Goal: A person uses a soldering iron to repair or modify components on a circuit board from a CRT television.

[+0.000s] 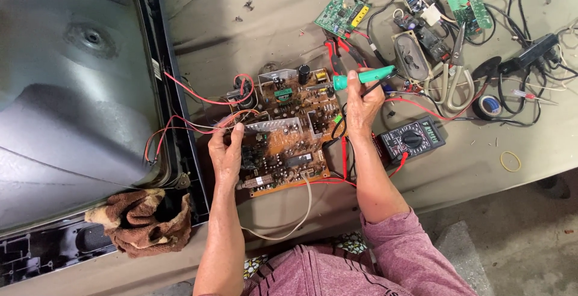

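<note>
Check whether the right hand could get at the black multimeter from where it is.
Probably yes: the right hand holds a green soldering iron, but the multimeter lies uncovered just beside its wrist.

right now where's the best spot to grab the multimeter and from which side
Grip the multimeter across its long edges near the upper right end, coming from the right. It lies flat and tilted; red leads crowd its lower left end beside the right hand, while the right side sits on bare cloth.

Tan cloth-covered table (pixel 271 25): brown circuit board (pixel 283 130) centre, multimeter (pixel 412 138) right, scissors (pixel 451 70) upper right, brown towel (pixel 141 221) lower left.
</note>
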